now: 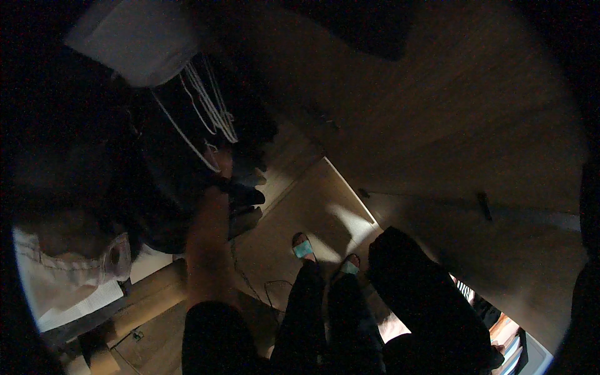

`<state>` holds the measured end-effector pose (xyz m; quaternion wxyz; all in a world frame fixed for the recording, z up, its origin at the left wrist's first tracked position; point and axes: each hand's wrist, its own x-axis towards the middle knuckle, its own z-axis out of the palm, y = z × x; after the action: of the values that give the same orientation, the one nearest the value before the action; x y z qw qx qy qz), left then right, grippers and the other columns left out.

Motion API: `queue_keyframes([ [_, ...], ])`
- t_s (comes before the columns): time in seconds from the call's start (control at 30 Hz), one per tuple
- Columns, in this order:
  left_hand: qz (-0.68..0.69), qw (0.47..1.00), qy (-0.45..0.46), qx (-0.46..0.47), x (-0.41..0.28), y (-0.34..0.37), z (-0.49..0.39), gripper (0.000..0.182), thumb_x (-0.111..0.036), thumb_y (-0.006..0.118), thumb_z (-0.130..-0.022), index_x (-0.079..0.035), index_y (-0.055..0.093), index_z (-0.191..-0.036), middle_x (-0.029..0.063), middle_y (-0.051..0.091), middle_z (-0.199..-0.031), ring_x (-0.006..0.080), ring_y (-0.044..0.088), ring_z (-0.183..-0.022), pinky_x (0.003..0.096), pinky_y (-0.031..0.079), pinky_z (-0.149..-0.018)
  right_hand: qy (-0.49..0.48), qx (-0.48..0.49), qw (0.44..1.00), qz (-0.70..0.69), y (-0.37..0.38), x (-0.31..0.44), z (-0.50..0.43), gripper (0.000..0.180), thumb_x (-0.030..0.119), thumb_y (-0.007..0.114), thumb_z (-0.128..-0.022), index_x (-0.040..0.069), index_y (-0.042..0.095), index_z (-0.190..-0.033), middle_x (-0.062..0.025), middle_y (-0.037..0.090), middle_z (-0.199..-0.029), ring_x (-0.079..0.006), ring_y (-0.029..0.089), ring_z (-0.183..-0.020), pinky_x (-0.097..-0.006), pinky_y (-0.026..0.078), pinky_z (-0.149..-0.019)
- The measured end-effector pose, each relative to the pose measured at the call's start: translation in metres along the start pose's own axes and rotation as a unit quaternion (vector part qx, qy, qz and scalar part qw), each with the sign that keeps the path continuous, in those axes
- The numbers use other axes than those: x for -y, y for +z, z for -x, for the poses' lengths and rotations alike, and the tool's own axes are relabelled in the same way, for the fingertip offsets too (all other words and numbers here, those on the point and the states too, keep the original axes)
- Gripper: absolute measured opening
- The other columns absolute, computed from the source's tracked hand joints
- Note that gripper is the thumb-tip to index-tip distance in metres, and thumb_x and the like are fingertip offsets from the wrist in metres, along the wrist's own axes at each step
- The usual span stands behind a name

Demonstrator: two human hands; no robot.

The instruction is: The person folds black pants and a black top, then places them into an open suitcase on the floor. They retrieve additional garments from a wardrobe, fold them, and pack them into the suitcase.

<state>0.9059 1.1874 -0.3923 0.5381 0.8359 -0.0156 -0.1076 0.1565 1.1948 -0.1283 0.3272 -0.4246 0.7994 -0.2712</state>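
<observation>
The scene is very dark. My left arm, bare below a dark sleeve, reaches up among dark hanging cloth [164, 154]. My left hand [225, 164] is mostly in shadow, at the lower end of several thin white cords [206, 101]. The cords hang from a pale, flat item [140, 42] at the upper left. Whether the fingers grip a cord is too dark to tell. A bent, dark-sleeved arm [422, 276] shows on the right. Near its lower end a small part of my right hand [499, 349] shows at the edge of a bright gap, its fingers mostly hidden.
A large wood-grain panel [468, 117] with a dark handle [483, 206] spans the right. My sandalled feet [303, 248] stand on the wood floor [290, 206]. A thin cable [243, 276] lies beside them. Light cloth [84, 267] hangs at lower left, above a wooden ledge [150, 293].
</observation>
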Motion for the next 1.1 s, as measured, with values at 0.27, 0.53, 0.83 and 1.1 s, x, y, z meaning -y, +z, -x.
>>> queue_keyframes([
  [0.27,-0.181,0.942,0.080,0.272,-0.019,-0.007,0.144,0.019,-0.012,0.058,-0.082,-0.005,0.061,-0.099,0.0127,0.063,-0.090,0.0269,0.060,-0.083,0.0348,0.048,-0.073,-0.046,-0.013,0.999,-0.015,-0.031,-0.001,0.009,0.035,0.020,0.047,-0.086,-0.003,0.053,-0.111,-0.0132,0.057,-0.112,-0.0240,0.053,-0.104,-0.0326,0.039,-0.094],
  [0.53,0.055,0.752,0.406,0.517,-0.138,-0.035,0.359,0.021,-0.009,0.057,-0.083,-0.004,0.059,-0.104,0.0136,0.057,-0.099,0.0292,0.058,-0.085,0.0347,0.048,-0.073,-0.161,-0.032,0.981,-0.099,-0.103,0.023,0.020,0.036,0.020,0.045,-0.088,-0.004,0.052,-0.114,-0.0132,0.056,-0.115,-0.0238,0.053,-0.107,-0.0326,0.039,-0.096],
  [0.83,0.072,0.737,0.394,0.544,-0.217,-0.107,0.442,0.023,0.003,0.056,-0.082,-0.002,0.058,-0.104,0.0091,0.058,-0.095,0.0159,0.061,-0.080,0.0251,0.051,-0.070,-0.434,0.122,0.890,-0.068,-0.065,0.154,-0.025,0.044,0.027,0.052,-0.077,0.000,0.054,-0.111,-0.0096,0.055,-0.110,-0.0211,0.051,-0.103,-0.0300,0.038,-0.093],
  [1.1,0.022,0.748,0.293,0.595,-0.201,-0.159,0.454,0.028,0.001,0.054,-0.085,0.000,0.051,-0.113,0.0070,0.058,-0.091,0.0115,0.059,-0.075,0.0259,0.050,-0.071,-0.192,0.402,0.788,-0.425,-0.048,0.163,-0.014,0.037,0.015,0.058,-0.074,0.003,0.056,-0.109,-0.0061,0.057,-0.105,-0.0171,0.052,-0.099,-0.0298,0.039,-0.089],
])
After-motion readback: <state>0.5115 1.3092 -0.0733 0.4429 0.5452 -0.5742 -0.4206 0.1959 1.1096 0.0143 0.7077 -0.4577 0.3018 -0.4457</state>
